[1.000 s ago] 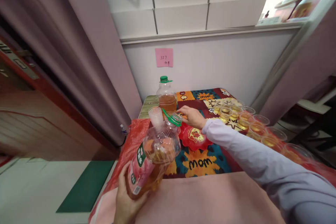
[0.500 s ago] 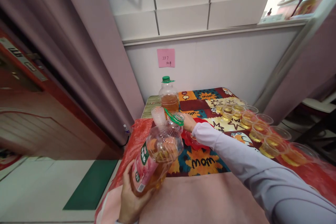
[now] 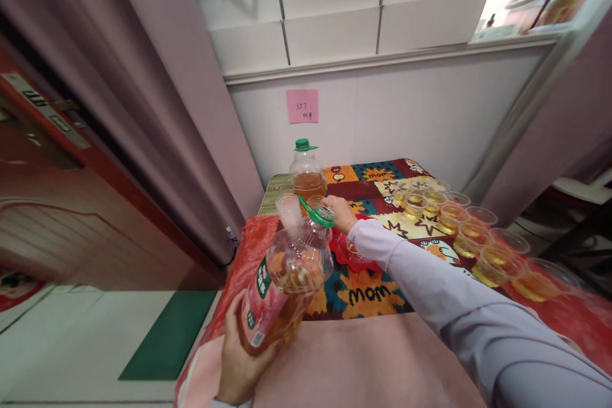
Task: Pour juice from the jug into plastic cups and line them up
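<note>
My left hand (image 3: 243,363) grips the base of a big clear bottle (image 3: 287,277) with a pink label. The bottle is partly full of amber liquid and tilts away from me, its open mouth and green ring (image 3: 319,213) pointing toward the table. My right hand (image 3: 340,211) reaches across to just behind that mouth. Its fingers curl round a small clear cup (image 3: 314,200), and the bottle neck partly hides them. A stack of empty clear cups (image 3: 287,210) stands just left of the neck. Behind it stands a second bottle (image 3: 306,172) with a green cap, upright.
Several clear cups of amber liquid (image 3: 459,223) stand in rows on the right of the patterned "mom" tablecloth (image 3: 373,296). A red dish (image 3: 351,254) lies under my forearm. Red plastic (image 3: 241,255) drapes the table's left edge, and pink cloth (image 3: 363,363) covers the near side. The wall is close behind.
My right hand has drawn left from the tablecloth to the bottle's mouth, and a small cup now shows there. My left hand keeps the bottle tilted, slightly raised.
</note>
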A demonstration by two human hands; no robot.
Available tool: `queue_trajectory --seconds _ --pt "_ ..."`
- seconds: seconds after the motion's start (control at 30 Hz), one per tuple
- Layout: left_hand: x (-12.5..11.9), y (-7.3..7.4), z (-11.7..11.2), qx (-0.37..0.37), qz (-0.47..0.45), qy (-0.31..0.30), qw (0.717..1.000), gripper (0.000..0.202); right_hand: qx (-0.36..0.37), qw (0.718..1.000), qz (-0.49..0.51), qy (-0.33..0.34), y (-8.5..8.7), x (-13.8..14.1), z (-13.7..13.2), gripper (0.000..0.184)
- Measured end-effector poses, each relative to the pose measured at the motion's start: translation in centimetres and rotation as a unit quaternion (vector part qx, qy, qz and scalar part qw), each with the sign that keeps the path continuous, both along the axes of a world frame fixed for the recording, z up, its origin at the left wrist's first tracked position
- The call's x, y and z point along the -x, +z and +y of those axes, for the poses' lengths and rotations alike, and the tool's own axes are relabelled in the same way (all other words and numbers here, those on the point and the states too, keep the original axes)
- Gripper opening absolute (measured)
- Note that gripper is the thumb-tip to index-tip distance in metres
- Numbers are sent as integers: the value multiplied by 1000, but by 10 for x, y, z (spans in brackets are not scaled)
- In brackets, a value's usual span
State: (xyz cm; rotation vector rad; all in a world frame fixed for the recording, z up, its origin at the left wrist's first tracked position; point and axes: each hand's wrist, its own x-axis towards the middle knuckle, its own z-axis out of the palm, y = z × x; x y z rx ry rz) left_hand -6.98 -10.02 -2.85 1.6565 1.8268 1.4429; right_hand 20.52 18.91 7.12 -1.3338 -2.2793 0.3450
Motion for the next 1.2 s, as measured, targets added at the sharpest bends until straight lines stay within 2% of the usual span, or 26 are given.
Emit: queue_trajectory --seconds 0.2,0.37,0.47,0.57,0.67,0.8,0.97,1.2 --pt "-3 4 1 -5 -10 8 1000 111 -13 999 50 8 0 2 -5 9" --pt "-2 2 1 -4 -24 16 1000 114 -51 992 112 4 11 -6 -6 16" --pt "-1 -1 0 0 -17 13 1000 114 -80 987 137 -7 21 -25 -8 19" --pt "-1 -2 0 12 -10 12 1000 116 -95 987 132 -1 25 -58 -16 17" --pt "-3 -1 1 4 -12 25 1000 113 -89 991 100 14 13 -93 -34 14" --pt "-6 1 2 -4 -11 25 1000 111 -71 996 59 17 -16 -119 -59 15" --pt "-9 3 3 -1 -16 30 999 109 -59 997 40 10 -44 -126 -70 15" --pt "-7 6 5 -2 -12 35 999 112 -50 998 40 -2 -57 -129 -70 22"
